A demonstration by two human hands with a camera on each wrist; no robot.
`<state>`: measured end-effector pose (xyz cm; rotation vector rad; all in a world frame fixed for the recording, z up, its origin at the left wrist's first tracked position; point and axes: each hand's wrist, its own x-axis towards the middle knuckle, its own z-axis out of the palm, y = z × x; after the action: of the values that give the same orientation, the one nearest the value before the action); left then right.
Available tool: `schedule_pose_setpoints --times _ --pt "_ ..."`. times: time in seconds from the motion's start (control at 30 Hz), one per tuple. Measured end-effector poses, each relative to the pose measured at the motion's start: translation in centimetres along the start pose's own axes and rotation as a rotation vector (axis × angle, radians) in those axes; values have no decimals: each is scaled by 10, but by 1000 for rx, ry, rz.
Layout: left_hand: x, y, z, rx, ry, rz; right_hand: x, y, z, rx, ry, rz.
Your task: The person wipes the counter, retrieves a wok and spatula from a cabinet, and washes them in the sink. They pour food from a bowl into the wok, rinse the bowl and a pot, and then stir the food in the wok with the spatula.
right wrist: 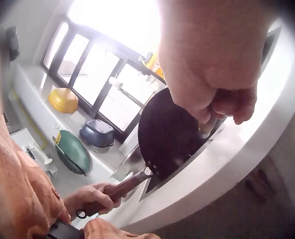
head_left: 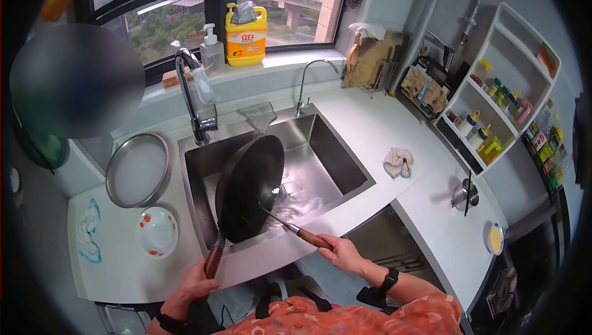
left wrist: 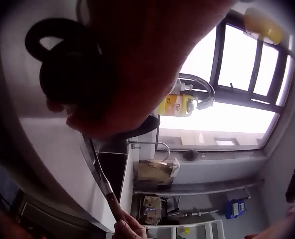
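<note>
A dark wok (head_left: 250,190) is tilted on its side over the steel sink (head_left: 351,175), its inner face toward the right. The left hand (head_left: 192,282) grips its wooden handle (head_left: 213,257), also plain in the right wrist view, where the left hand (right wrist: 95,197) wraps the handle (right wrist: 121,190). The right hand (head_left: 343,255) holds the wooden handle of a metal utensil (head_left: 313,238); its head meets the wok's lower inner side, where its exact shape is unclear. In the left wrist view the right hand (left wrist: 130,227) holds the utensil's handle (left wrist: 116,206).
A steel faucet (head_left: 192,98) stands behind the sink, with a smaller tap (head_left: 302,98) to its right. Left on the counter are a round steel pan (head_left: 138,170) and a flowered bowl (head_left: 157,232). A cloth (head_left: 398,162) and small pot (head_left: 465,194) lie right.
</note>
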<state>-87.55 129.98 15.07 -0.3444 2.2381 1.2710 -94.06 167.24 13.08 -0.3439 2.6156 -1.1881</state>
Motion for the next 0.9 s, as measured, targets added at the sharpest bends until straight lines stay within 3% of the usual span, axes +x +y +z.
schedule_pose_setpoints --times 0.07,0.2,0.27,0.37,0.47,0.77,0.87,0.9 --pt "-2 2 0 234 78 64 -6 4 9 53 47 29" --pt "-4 10 2 224 132 101 -17 1 20 178 154 63" --pt "-4 14 2 336 268 236 -19 -6 23 203 198 66" --pt "1 15 -3 439 330 307 -21 -13 31 351 328 -34" --pt "2 20 -9 482 364 359 -27 -15 35 456 313 79" --pt "2 36 -1 528 410 457 -32 -20 28 484 401 -23" --pt "-2 42 3 526 397 464 -29 -10 28 522 368 -63" --pt "-1 42 5 529 401 462 -31 -10 26 519 338 -2"
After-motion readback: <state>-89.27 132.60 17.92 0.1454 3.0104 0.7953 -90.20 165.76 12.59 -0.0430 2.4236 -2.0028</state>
